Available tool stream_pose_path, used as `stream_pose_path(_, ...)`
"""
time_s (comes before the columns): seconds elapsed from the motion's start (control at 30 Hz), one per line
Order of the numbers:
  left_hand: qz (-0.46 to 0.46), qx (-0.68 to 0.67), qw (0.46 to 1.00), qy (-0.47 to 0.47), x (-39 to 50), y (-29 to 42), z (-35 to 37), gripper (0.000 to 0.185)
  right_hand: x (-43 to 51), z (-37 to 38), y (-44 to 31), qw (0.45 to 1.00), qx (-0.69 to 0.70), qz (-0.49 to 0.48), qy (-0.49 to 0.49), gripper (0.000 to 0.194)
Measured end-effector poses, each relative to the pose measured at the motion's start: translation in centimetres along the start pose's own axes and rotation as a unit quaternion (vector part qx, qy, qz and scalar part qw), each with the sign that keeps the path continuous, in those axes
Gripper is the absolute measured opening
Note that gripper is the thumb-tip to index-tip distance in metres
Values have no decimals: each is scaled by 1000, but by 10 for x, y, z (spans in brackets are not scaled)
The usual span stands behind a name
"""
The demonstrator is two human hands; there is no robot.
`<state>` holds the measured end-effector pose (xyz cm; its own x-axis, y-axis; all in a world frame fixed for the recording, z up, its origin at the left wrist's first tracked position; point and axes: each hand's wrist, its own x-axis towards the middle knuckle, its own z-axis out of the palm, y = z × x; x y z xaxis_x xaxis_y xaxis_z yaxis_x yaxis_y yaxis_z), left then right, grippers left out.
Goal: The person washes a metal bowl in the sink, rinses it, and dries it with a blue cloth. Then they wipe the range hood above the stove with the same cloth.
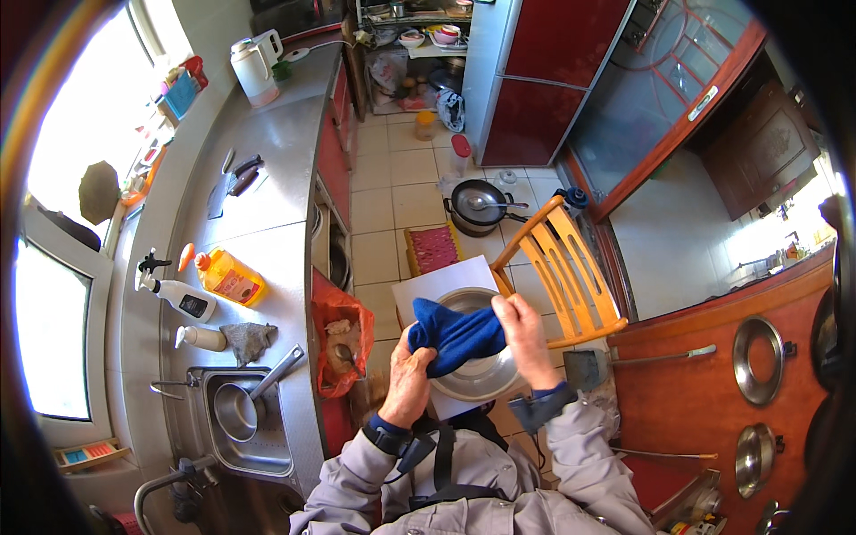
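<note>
A blue cloth (461, 334) is stretched between my two hands in front of my body. My left hand (406, 374) grips its lower left part, with the thumb laid on top. At the opposite end, my right hand (525, 338) has the cloth bunched in its fingers. Below the cloth is a round metal basin (478, 384), partly hidden by the cloth and my hands. It rests on a white board or sheet (418, 291) set on the chair, whose slatted wooden backrest (568, 274) rises to the right.
Left, a steel counter (267, 127) carries a cleaver (224, 190), a soap pump bottle (231, 275) and a spray bottle (180, 299). A saucepan (237, 408) sits in the sink. An orange-lined bin (344, 334) stands by the cabinet. A wok (476, 200) is on the floor ahead.
</note>
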<state>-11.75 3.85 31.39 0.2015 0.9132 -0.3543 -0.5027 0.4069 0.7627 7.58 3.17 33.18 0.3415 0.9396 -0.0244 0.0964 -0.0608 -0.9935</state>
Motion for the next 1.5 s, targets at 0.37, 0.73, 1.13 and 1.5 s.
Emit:
stream_pose_path(0.37,-77,-138,987,28,-17,-27,19,24,-1,55,1,942,-256,-210,47,26)
stream_pose_path(0.73,-49,-157,984,61,-10,-29,15,9,-4,41,1,940,-155,-298,-56,20)
stream_pose_path(1.13,-65,-173,972,-146,-27,9,-6,49,22,-25,24,984,145,71,-76,26)
stream_pose_path(1.5,-130,-184,951,-212,-18,19,-23,74,6,-30,-18,964,207,51,-159,20)
